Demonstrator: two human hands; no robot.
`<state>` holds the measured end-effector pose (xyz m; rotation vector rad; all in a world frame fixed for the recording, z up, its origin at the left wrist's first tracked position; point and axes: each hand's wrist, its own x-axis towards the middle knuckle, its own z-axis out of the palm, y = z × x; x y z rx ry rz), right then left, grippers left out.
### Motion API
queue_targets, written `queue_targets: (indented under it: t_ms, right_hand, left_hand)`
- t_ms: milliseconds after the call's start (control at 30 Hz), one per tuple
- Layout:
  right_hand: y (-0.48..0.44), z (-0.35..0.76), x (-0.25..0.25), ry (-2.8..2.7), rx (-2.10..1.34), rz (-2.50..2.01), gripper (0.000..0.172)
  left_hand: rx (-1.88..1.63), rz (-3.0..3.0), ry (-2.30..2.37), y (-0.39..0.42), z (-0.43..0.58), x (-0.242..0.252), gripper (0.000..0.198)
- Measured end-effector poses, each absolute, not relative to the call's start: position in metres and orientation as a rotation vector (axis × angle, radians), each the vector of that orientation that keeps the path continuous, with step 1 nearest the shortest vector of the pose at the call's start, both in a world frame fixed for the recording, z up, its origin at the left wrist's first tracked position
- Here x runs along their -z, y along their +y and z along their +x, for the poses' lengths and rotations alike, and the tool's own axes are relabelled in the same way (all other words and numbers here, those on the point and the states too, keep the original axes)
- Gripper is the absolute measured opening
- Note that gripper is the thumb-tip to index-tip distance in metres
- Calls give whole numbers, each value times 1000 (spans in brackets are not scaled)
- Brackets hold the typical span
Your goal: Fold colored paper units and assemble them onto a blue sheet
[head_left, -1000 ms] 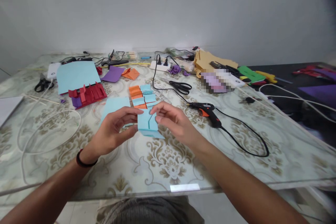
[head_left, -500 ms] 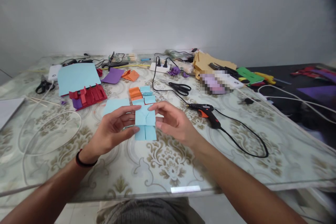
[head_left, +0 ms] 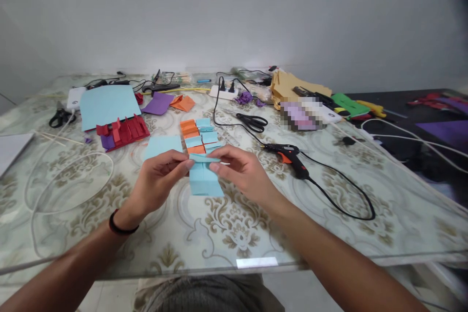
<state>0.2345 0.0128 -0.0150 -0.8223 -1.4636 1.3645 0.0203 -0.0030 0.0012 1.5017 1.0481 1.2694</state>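
Observation:
Between my two hands is a light blue folded paper [head_left: 204, 180], creased down its middle and across. My left hand [head_left: 160, 174] pinches its upper left corner between thumb and fingers. At the upper right corner, my right hand [head_left: 244, 170] pinches the folded top edge. The lower part of the paper hangs toward me over the glass-topped table. Just beyond lie folded orange paper pieces [head_left: 189, 129] and folded light blue pieces [head_left: 208, 135] in two rows. A flat light blue sheet [head_left: 164, 145] lies behind my left hand.
A black glue gun [head_left: 290, 153] with a looping cord lies on the right. Black scissors [head_left: 252, 122] are behind it, near a white power strip [head_left: 224, 92]. To the left sit a red folded-paper piece [head_left: 124, 132] and a large light blue sheet [head_left: 109, 107].
The top of the blue paper has tilted up and folded over, so it now shows edge-on. Both hands have shifted to pinch its upper corners, uncovering more of the orange and blue pieces behind.

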Motion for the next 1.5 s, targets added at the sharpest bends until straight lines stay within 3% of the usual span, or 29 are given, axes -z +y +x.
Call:
queue_targets:
  t_ms: [1033, 1500]
  right_hand:
    - [13, 227, 20, -1381, -1433, -915, 34]
    - [13, 227, 23, -1490, -1425, -924, 34]
  left_hand:
    - [-1160, 1285, 1046, 1, 24, 8, 32]
    - [-1105, 1363, 1098, 0, 25, 11, 21]
